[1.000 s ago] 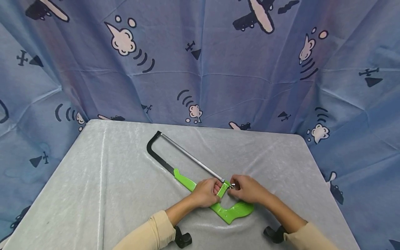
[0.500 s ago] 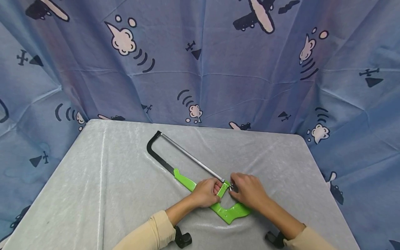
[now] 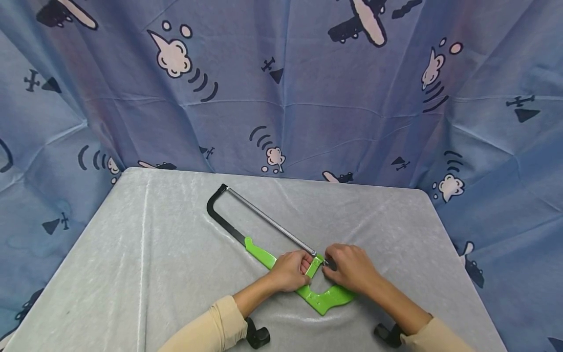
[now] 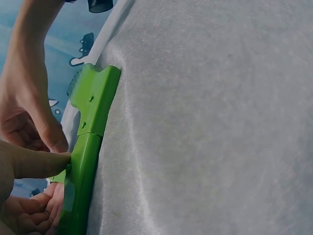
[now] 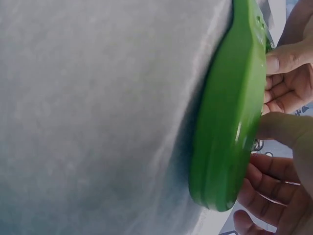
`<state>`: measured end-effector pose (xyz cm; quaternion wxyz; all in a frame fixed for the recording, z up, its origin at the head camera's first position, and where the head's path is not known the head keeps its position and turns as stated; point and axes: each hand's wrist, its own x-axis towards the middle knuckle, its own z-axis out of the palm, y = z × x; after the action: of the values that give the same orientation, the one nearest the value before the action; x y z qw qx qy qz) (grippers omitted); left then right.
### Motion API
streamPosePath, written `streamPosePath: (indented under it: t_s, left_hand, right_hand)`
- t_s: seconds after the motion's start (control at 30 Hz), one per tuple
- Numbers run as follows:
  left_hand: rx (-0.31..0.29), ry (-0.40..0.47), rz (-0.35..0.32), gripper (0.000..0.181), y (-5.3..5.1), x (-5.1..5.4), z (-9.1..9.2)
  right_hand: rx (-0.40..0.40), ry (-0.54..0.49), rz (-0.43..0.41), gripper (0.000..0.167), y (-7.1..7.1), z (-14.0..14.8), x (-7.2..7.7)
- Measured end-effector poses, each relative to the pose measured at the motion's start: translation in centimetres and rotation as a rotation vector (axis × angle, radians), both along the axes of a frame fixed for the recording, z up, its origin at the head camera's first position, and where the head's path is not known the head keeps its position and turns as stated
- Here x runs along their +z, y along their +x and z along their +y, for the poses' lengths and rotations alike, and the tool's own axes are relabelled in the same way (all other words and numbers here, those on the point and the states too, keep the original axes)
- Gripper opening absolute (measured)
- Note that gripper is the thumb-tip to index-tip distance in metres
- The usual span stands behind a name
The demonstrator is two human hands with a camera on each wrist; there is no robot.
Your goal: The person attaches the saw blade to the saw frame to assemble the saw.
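Note:
A hacksaw [image 3: 323, 299] with a green handle and black front frame lies slantwise on the table, its silver blade bar [image 3: 272, 222] on the far side. My left hand [image 3: 289, 272] grips the green post at the blade's near end, thumb on top; the left wrist view shows this thumb [image 4: 41, 164] against the green frame. Just right of the post, my right hand [image 3: 350, 269] pinches the small metal wing nut [image 3: 326, 263] between thumb and fingers. The nut is mostly hidden by these fingers. In the right wrist view the green grip [image 5: 225, 122] covers part of both hands.
A pale grey cloth covers the table [image 3: 176, 293]. Behind and beside it hangs a blue curtain [image 3: 308, 122] with printed planes. Black devices sit beneath the wrists, one by the left sleeve [image 3: 257, 336] and one by the right [image 3: 388, 335].
The right hand has turned at the wing nut, its back rising slightly and its forearm shifting a little. The left hand and the hacksaw stay in place.

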<state>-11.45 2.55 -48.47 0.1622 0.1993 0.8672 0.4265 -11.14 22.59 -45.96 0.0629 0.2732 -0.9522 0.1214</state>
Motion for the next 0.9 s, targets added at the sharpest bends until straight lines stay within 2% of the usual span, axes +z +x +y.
streamPosePath:
  t_s: [0.23,0.43,0.57,0.73,0.9]
  left_hand:
    - [0.0,-0.003,-0.004,0.029,0.05,0.11,-0.05]
    - [-0.003,0.009,0.007,0.028,0.14,0.16,-0.12]
    - [-0.006,0.015,0.024,0.027,0.18,0.31,-0.22]
    - [-0.004,0.019,0.027,0.027,0.16,0.3,-0.17]
    - [0.002,0.004,0.002,0.028,0.06,0.12,0.01]
  right_hand:
    - [0.023,-0.04,-0.075,0.014,-0.05,0.21,0.28]
    - [0.021,-0.13,-0.25,0.006,-0.41,0.61,0.4]
    - [0.028,-0.185,-0.353,0.006,-0.69,0.86,0.44]
    - [0.034,-0.215,-0.419,0.007,-0.76,0.99,0.56]
    - [0.027,-0.222,-0.473,0.009,-0.78,0.98,0.78]
